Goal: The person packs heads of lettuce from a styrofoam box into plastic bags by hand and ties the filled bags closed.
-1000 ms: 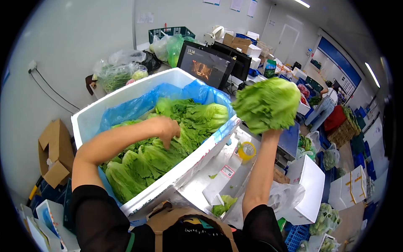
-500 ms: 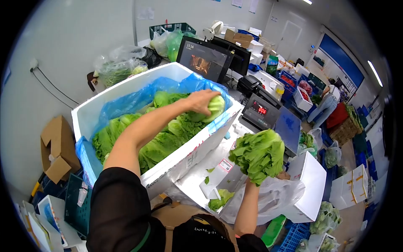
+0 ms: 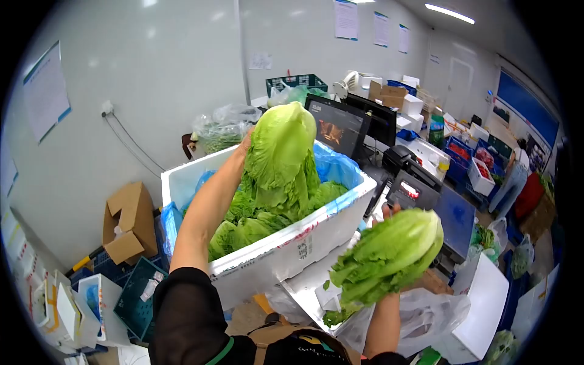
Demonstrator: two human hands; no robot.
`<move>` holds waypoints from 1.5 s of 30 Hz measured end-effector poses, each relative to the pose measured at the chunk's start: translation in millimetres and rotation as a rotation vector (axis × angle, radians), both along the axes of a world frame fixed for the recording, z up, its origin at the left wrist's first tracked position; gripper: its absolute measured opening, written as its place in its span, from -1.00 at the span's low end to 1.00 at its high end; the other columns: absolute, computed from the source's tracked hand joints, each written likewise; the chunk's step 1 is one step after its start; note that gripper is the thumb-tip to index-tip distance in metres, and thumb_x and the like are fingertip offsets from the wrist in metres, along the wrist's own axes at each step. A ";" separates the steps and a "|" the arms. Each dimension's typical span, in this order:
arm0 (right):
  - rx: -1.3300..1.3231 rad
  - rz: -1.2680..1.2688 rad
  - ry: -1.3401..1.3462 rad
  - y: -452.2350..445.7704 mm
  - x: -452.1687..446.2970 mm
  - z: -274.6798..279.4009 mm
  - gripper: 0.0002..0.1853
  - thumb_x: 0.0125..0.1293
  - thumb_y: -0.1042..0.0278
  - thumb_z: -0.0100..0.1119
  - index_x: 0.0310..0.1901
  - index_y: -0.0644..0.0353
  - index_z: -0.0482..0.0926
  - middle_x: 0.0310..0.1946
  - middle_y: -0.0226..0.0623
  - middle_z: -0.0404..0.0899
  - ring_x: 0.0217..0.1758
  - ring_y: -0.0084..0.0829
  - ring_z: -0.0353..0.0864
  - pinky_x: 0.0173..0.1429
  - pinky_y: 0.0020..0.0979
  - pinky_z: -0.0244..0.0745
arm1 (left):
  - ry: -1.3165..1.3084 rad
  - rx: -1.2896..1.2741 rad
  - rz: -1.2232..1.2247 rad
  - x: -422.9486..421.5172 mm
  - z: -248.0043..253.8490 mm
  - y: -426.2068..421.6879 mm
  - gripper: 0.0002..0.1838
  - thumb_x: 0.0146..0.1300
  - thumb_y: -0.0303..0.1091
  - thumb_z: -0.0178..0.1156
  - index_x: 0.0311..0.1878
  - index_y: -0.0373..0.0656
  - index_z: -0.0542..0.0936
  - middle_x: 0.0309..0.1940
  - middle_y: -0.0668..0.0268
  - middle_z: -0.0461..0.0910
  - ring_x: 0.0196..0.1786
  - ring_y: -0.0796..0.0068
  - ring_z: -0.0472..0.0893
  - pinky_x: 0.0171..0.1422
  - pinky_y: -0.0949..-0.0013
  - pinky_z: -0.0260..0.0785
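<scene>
My left hand (image 3: 245, 146) grips a large head of lettuce (image 3: 283, 152), raised upright above the white foam box (image 3: 292, 246); the lettuce hides most of its fingers. More lettuce (image 3: 243, 232) lies in the box on a blue plastic liner (image 3: 336, 167). To the right, my right hand (image 3: 389, 213) holds another lettuce (image 3: 389, 255), tilted with its pale base to the upper right. Its fingertips show behind the leaves, and the forearm comes up from below.
Behind the box stand a monitor (image 3: 333, 129) and bagged vegetables (image 3: 222, 128). A scale (image 3: 453, 222) with a lit display is at the right, near a white foam container (image 3: 480, 304). An open cardboard box (image 3: 129, 222) stands left. Far right, a person (image 3: 514, 176) stands among crates.
My left hand has closed on a lettuce and lifted it out of the box. The lettuce in my right hand has turned onto its side. The view has shifted left and up.
</scene>
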State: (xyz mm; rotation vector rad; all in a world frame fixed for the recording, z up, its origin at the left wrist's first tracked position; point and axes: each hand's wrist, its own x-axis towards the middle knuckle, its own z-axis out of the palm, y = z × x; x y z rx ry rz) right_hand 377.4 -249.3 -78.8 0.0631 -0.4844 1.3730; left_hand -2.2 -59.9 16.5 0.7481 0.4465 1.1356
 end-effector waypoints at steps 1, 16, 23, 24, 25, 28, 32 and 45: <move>0.007 -0.019 0.027 -3.1 -11.8 25.2 -0.41 0.47 -0.03 -0.19 0.40 0.11 0.09 0.30 -0.21 0.28 0.23 -0.23 0.40 0.29 -0.24 0.41 | 0.048 0.025 -0.009 14.6 6.0 -11.3 -0.39 0.17 -0.19 0.24 0.29 -0.15 0.39 0.06 0.22 0.54 0.07 0.40 0.57 0.16 0.29 0.46; -0.174 -0.201 0.121 -69.9 64.7 -82.4 -0.43 0.41 0.00 -0.09 0.33 0.16 0.21 0.29 -0.14 0.24 0.26 -0.18 0.35 0.32 -0.24 0.34 | 0.823 0.266 -0.819 318.6 -70.1 -132.6 -0.59 0.37 -0.20 0.10 0.23 -0.11 0.46 0.05 0.24 0.57 -0.01 0.46 0.61 0.07 0.33 0.52; -0.421 -0.400 0.133 -136.5 162.8 -163.2 -0.43 0.39 0.01 -0.05 0.30 0.19 0.26 0.29 -0.11 0.22 0.27 -0.16 0.32 0.33 -0.24 0.30 | 0.735 0.154 -1.132 456.6 -103.4 -168.0 -0.58 0.39 -0.15 0.04 0.22 -0.14 0.46 0.06 0.22 0.56 0.01 0.44 0.60 0.06 0.34 0.53; -0.471 -0.417 0.135 -146.2 177.5 -179.3 -0.44 0.38 0.01 -0.04 0.29 0.19 0.27 0.29 -0.10 0.22 0.27 -0.15 0.31 0.33 -0.25 0.29 | 0.765 0.187 -1.152 475.9 -105.2 -174.0 -0.58 0.40 -0.14 0.03 0.22 -0.14 0.46 0.05 0.22 0.56 0.01 0.45 0.60 0.06 0.34 0.53; -0.523 -0.431 0.141 -156.1 193.1 -197.3 -0.44 0.38 0.02 -0.03 0.29 0.20 0.27 0.29 -0.10 0.21 0.28 -0.15 0.31 0.33 -0.25 0.29 | 0.694 0.176 -1.142 496.6 -117.3 -178.9 -0.56 0.41 -0.10 0.01 0.22 -0.16 0.45 0.05 0.19 0.55 0.02 0.41 0.60 0.09 0.31 0.52; -0.696 -0.466 0.156 -187.5 234.3 -251.9 -0.44 0.37 0.02 -0.01 0.28 0.21 0.30 0.29 -0.08 0.21 0.28 -0.14 0.30 0.34 -0.25 0.27 | 0.631 0.102 -1.091 564.5 -178.8 -175.7 -0.48 0.41 0.02 -0.04 0.22 -0.20 0.44 0.05 0.09 0.53 0.04 0.28 0.57 0.16 0.20 0.47; -0.921 -0.474 0.201 -231.3 275.2 -319.8 -0.44 0.36 0.03 0.01 0.26 0.22 0.33 0.29 -0.06 0.20 0.29 -0.13 0.28 0.34 -0.25 0.25 | 0.831 -0.113 -1.101 630.7 -291.8 -165.1 -0.24 0.32 0.25 -0.07 0.32 -0.25 0.32 0.28 -0.05 0.32 0.32 0.07 0.34 0.38 -0.06 0.18; -1.207 -0.739 -0.132 -209.4 395.7 -403.2 -0.46 0.31 0.05 0.10 0.20 0.27 0.43 0.28 0.00 0.16 0.31 -0.09 0.23 0.36 -0.25 0.19 | 1.660 0.470 -0.754 636.8 -501.7 -200.5 -0.05 0.09 -0.33 0.22 0.48 0.05 -0.12 0.35 -0.01 0.17 0.33 -0.18 0.25 0.42 0.03 0.11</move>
